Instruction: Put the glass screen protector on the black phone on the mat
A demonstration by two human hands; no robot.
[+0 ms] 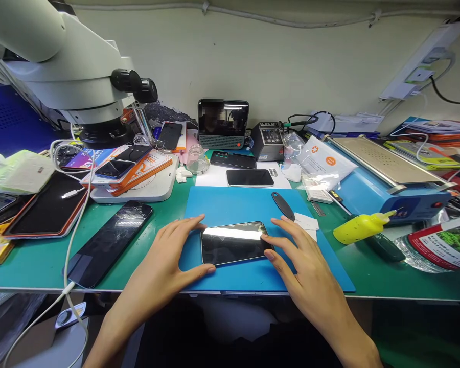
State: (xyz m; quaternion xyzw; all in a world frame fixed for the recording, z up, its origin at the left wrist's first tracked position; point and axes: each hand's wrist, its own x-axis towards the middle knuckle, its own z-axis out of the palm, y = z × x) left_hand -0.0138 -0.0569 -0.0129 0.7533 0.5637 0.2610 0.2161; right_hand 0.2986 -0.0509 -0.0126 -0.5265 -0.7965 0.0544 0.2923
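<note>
A smartphone lies sideways, screen up, on the blue mat, a bright reflection crossing its dark glass. My left hand curves around its left end. The thumb lies along the lower edge and the fingers stretch past the upper left corner, spread apart; whether they press on it I cannot tell. At the right end, the thumb and index finger of my right hand rest on the phone's edge, with the other fingers spread above. Beyond that hand are a black flat-handled tool and white pieces.
A microscope overhangs the left side. A large dark phone and a white cable lie below it. Another phone sits behind the mat. On the right are a yellow bottle, a blue machine and a clear labelled container.
</note>
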